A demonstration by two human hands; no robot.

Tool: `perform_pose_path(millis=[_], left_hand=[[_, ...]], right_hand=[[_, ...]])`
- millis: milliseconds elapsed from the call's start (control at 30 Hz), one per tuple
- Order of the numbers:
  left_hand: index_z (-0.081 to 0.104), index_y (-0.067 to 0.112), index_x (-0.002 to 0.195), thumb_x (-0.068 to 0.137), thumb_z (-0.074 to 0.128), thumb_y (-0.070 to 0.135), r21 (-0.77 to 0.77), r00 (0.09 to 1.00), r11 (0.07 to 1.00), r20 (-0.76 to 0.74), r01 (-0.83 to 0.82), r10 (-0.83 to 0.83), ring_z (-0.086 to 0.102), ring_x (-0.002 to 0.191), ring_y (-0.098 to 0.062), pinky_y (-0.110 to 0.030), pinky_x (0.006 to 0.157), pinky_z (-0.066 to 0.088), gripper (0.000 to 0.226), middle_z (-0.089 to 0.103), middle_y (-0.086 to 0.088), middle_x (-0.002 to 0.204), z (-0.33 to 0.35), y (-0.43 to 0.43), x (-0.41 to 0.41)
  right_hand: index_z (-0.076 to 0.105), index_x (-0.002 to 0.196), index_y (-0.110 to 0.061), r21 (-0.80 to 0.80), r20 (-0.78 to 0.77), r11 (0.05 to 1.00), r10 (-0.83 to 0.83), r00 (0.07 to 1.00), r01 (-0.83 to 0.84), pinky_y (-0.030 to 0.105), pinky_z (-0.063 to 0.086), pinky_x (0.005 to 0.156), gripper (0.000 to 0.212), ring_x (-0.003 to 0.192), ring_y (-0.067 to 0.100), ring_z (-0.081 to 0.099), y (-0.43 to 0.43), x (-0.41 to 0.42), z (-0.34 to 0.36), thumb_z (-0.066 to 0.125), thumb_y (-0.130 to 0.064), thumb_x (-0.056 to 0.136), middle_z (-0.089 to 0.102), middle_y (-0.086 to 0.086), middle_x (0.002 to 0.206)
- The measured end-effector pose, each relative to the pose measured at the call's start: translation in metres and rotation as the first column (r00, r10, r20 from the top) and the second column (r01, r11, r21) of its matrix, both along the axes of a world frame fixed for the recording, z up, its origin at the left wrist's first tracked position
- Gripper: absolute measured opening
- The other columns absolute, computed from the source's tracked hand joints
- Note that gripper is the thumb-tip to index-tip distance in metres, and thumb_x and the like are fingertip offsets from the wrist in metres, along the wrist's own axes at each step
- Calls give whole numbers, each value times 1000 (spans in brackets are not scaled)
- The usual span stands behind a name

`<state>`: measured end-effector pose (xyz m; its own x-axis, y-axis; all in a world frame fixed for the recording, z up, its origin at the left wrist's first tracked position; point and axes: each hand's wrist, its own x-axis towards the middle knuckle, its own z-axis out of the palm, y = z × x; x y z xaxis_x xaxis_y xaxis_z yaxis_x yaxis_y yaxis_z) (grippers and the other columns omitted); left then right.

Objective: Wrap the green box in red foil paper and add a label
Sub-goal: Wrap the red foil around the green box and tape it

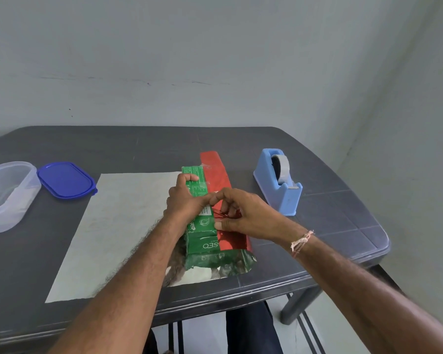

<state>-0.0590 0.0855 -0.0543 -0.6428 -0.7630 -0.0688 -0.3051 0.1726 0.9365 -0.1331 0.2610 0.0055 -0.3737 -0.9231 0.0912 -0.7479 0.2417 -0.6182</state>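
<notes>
Looking down, we see a green box (198, 186) lying lengthwise near the middle of a dark grey table (330, 221), its near end towards us. It rests on the red foil paper (215, 169), whose silver underside spreads flat to the left of the box. On the right, the foil is folded up against the box's side and partly over its top, showing red.

Our left hand (184, 198) grips the box from the left, fingers curled over its top. Our right hand (243, 213) pinches the crinkled red edge of the foil at the box's top, thumb pressed flat against it. A pale thread bracelet (301, 242) circles the right wrist.

A light blue tape dispenser (279, 182) stands to the right of the box. At the far left sit a clear plastic container (8, 195) and, just beside it, its blue lid (65, 180).
</notes>
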Motion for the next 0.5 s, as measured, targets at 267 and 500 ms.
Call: perform_pose_path(millis=[267, 500], left_hand=[[42, 57, 100, 38, 78, 69, 17, 1000, 1000, 7, -10, 10, 65, 101, -24, -53, 88, 58, 72, 54, 3, 116, -1, 0, -1], [43, 55, 103, 42, 80, 65, 8, 1000, 1000, 12, -5, 5, 65, 100, -23, -51, 88, 58, 72, 56, 2, 117, 0, 0, 0]], right_hand=[[65, 111, -19, -57, 60, 996, -57, 997, 61, 24, 54, 75, 30, 75, 9, 56, -1, 4, -6, 80, -14, 86, 66, 4, 98], [63, 102, -21, -99, -29, 981, -172, 985, 168, 20, 48, 64, 31, 65, 4, 51, -11, 12, -13, 84, -31, 82, 60, -9, 84]])
